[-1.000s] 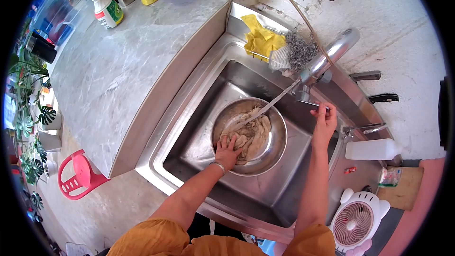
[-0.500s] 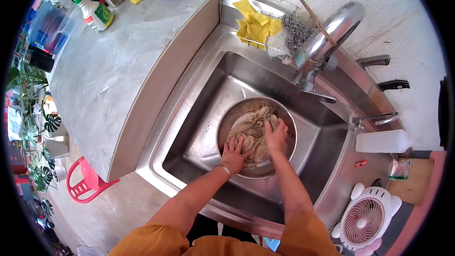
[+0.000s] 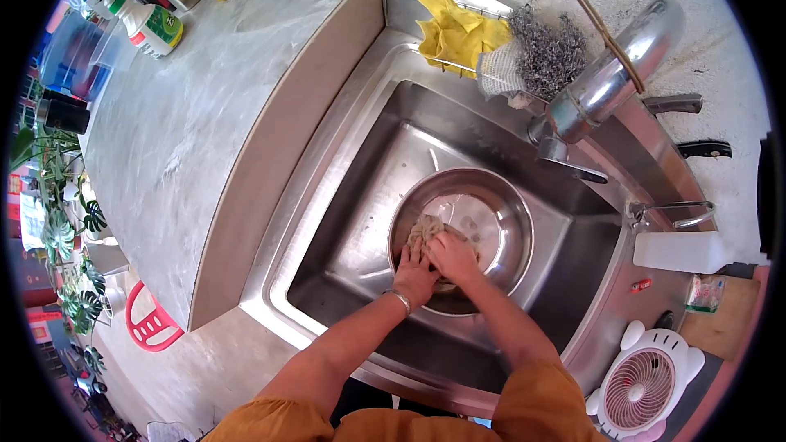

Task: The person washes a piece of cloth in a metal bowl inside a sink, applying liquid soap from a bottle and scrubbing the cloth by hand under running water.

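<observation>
A round steel bowl (image 3: 522,237) stands in the sink, with a little water on its bottom. Bunched at its left side is a wet, beige-grey cloth (image 3: 427,229), mostly covered by my hands. My left hand (image 3: 416,278), with a bracelet at the wrist, presses on the near left part of the bundle, fingers closed round it. Right beside it, my right hand (image 3: 452,255) grips the same bundle from above, its fingertips hidden in the folds. Both hands touch each other inside the bowl.
The steel sink (image 3: 360,237) surrounds the bowl. Behind it are the faucet (image 3: 610,74), a steel wool scrubber (image 3: 547,53) and a yellow cloth (image 3: 458,29). A white bottle (image 3: 678,251) and a small fan (image 3: 643,385) stand at right. A counter (image 3: 205,115) lies left.
The cloth, spread across the bowl before, is now gathered into a small bundle at the left. My right hand has moved left to meet my left hand. The view has shifted slightly.
</observation>
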The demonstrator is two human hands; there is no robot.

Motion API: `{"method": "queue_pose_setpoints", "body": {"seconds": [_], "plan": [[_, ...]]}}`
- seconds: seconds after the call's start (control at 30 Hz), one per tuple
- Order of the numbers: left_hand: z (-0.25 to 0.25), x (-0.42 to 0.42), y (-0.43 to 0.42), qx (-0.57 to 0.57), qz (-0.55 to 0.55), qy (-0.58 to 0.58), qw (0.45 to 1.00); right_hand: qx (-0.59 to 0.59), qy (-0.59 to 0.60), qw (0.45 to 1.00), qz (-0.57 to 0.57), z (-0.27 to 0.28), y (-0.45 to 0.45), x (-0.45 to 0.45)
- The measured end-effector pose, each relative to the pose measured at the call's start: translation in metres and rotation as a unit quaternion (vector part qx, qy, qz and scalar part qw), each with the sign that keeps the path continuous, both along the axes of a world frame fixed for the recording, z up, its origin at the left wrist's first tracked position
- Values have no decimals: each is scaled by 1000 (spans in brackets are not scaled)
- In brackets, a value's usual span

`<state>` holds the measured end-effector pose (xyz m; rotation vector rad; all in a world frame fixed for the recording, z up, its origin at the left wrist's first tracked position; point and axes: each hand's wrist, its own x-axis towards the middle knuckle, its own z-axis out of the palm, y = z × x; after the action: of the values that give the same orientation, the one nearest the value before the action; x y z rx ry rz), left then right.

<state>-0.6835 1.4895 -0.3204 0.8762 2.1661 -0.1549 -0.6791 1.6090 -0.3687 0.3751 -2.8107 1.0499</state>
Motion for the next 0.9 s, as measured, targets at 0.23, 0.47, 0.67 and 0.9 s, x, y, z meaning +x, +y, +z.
{"method": "queue_pose_setpoints", "body": {"seconds": [0.23,0.47,0.67,0.9], "plan": [[-6,2,0,74,63,28,995,85,8,989,-119,-11,5,-51],[-7,9,-1,71,52,36,995,310,140,938,71,-27,30,-64],[-8,5,3,33,39,0,999,166,76,983,-31,10,-1,-37],[-8,0,7,85,60,36,994,228,95,968,-51,-20,18,-75]]}}
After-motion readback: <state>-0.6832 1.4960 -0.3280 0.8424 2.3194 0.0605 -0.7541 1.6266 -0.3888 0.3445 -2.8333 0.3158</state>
